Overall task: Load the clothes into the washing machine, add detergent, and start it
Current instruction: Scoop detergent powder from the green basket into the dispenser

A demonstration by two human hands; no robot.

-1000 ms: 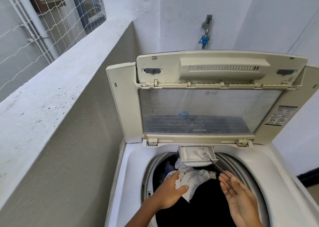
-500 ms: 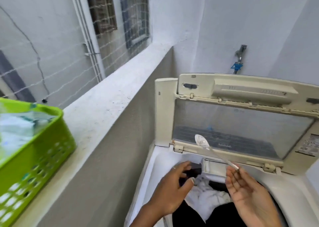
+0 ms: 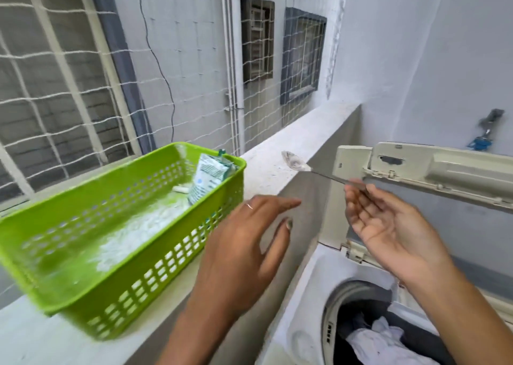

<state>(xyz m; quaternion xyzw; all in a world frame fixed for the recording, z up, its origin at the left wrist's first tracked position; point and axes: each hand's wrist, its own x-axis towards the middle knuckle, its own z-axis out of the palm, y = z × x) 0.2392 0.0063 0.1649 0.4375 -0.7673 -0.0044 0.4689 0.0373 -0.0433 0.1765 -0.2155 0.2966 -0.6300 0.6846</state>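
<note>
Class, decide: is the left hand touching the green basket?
Apart. The head view shows the left hand hovering with grey wall visible between its fingers and the green basket.

Basket (image 3: 155, 267): glossy green plastic, perforated walls, white powder dusting its floor. Pouch (image 3: 206, 180): printed, slightly shiny film. Spoon (image 3: 297, 163): thin bright metal. Washing machine (image 3: 302, 303): smooth off-white plastic. Clothes (image 3: 383, 342): soft cloth, white and dark. Ledge (image 3: 299, 134): rough, speckled, matt.

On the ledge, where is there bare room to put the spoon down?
The ledge is bare beyond the green basket, toward the far wall, and at the near corner in front of it. The basket fills the middle, holding a detergent pouch and spilled powder.
</note>
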